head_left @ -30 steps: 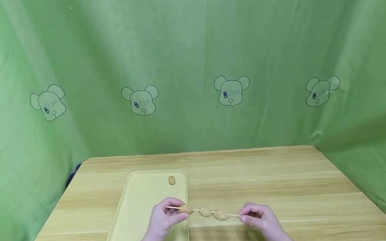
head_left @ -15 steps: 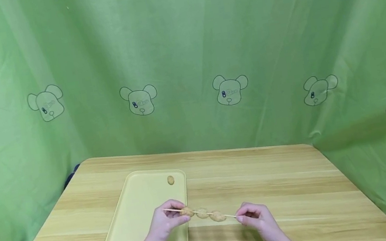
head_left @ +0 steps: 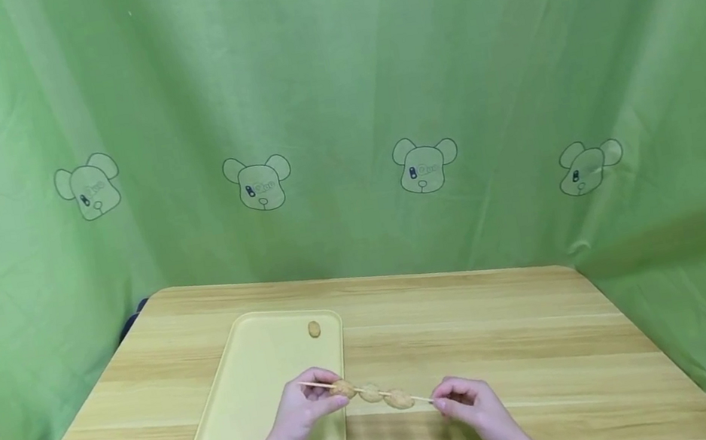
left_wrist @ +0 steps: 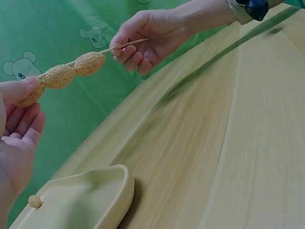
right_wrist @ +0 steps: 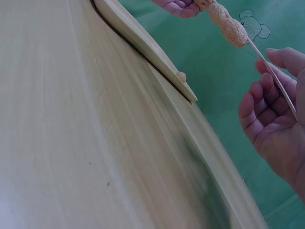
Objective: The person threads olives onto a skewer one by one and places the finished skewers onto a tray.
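A thin wooden skewer (head_left: 422, 398) is held level above the table, with three brown, wrinkled, oval food balls (head_left: 398, 399) threaded along it. My left hand (head_left: 298, 411) pinches the leftmost ball (head_left: 342, 389) between thumb and fingers, and the skewer's left tip sticks out past it. In the left wrist view the balls (left_wrist: 59, 76) sit close together in a row. My right hand (head_left: 473, 406) pinches the bare right end of the skewer; in the right wrist view that end (right_wrist: 286, 95) runs across the palm.
A pale yellow tray (head_left: 239, 419) lies on the wooden table (head_left: 514, 333), below and beside my left hand. One smaller brown ball (head_left: 314, 329) rests near the tray's far right corner. A green curtain (head_left: 333, 86) with bear-head prints hangs behind the table.
The leftmost ball has come nearer to the other two, and the gap between them has closed. More skewer shows past its left side. My right hand has shifted slightly left.
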The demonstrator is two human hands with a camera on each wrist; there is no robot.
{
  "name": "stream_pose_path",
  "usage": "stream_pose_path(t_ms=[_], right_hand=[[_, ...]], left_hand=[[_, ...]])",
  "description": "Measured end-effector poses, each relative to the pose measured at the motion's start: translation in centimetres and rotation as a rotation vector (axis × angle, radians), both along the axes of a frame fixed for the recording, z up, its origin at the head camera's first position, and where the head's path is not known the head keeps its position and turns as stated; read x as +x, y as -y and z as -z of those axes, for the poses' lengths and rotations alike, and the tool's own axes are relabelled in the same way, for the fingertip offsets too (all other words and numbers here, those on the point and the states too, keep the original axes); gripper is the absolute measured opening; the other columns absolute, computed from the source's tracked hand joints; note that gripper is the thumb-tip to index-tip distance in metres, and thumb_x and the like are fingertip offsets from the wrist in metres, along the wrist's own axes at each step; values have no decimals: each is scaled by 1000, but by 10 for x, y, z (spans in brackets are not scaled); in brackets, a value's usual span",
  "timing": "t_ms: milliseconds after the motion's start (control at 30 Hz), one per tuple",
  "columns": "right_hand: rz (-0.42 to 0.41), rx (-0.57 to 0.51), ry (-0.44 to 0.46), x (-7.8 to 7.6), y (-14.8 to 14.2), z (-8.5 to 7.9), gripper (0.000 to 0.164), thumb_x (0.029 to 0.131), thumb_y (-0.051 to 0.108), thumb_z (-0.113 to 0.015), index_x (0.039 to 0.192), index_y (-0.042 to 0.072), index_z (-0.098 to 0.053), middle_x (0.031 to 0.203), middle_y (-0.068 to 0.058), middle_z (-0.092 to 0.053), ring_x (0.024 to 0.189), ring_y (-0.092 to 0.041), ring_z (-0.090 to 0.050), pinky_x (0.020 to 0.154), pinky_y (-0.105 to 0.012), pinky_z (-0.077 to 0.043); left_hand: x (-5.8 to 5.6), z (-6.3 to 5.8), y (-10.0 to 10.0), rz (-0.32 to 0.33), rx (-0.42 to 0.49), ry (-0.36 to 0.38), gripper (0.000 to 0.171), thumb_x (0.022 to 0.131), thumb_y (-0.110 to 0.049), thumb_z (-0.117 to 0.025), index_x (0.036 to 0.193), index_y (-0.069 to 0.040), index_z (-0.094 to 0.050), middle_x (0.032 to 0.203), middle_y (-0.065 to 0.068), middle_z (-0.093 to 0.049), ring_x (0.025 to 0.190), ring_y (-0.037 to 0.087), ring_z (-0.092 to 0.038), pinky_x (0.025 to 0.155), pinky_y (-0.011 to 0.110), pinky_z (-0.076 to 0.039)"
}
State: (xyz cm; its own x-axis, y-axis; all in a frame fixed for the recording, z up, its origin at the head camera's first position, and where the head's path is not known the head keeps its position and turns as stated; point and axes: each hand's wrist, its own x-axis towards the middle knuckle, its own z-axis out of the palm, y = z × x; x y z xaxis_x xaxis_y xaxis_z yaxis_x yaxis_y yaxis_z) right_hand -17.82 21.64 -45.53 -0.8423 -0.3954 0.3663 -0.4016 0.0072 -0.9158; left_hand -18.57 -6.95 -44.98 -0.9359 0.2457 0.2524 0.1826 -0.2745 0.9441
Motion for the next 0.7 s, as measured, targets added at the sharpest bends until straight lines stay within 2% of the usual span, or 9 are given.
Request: stream_pose_path(t_ms=[233, 467, 700], right_hand=[[60, 85, 114, 1, 1, -2, 20, 86, 1, -60, 98, -15, -58, 80, 6, -60, 68, -6, -54, 62, -23, -50], [60, 45, 81, 2, 2, -4, 13, 85, -1, -60, 88, -14, -58, 76, 8, -58, 65, -5, -53, 58, -23, -49], [145, 41, 95, 1, 1, -5, 10, 84, 1, -62, 84, -9, -61, 70, 6, -55, 62, -6, -51, 55, -24, -47]], left_hand=[[0, 1, 0, -7, -7, 35, 34, 72, 11, -66, 100, 21, -48, 90, 2, -58, 81, 9, -60, 80, 19, -50], [-1, -2, -1, -7, -16, 58, 41, 74, 9, -65, 107, 23, -46, 91, 1, -59, 82, 8, -59, 79, 19, -49], [-6, -3, 1, 38, -16, 61, 49, 78, 7, -63, 119, 22, -41, 103, 7, -60, 87, 8, -58, 84, 20, -48]])
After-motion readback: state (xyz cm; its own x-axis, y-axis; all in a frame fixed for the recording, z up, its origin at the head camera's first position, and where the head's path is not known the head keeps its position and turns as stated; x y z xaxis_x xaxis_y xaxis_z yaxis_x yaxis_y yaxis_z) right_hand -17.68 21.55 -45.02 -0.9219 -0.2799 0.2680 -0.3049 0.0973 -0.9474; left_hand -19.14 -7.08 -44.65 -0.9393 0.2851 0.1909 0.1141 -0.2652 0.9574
